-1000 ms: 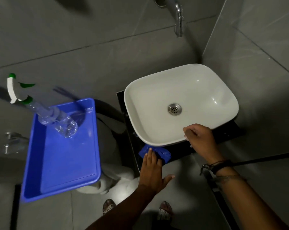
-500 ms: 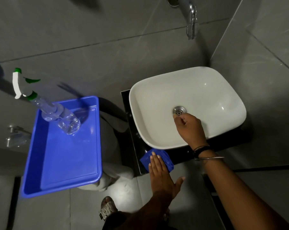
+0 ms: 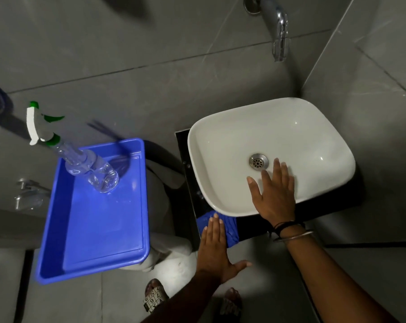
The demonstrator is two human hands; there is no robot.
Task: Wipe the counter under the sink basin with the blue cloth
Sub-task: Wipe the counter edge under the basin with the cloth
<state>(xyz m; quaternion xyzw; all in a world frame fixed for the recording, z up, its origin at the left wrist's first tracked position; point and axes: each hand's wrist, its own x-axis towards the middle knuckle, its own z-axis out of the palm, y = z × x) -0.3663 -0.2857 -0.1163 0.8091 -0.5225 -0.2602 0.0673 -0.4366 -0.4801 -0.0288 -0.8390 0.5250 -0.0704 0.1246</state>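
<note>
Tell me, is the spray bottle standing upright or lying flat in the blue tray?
Neither: the spray bottle is tilted. Its base sits in the blue tray and its neck leans over the tray's far left rim.

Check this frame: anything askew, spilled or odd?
No spill or damage visible. The spray bottle leans tilted in the blue tray, not upright. Left hand lies flat on the blue cloth at the counter edge; right hand rests in the basin.

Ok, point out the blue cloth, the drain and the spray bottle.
blue cloth (image 3: 231, 230): head view, bare part right of the fingers.
drain (image 3: 258, 161): head view, metal strainer centre.
spray bottle (image 3: 92, 167): head view, clear body.
</note>
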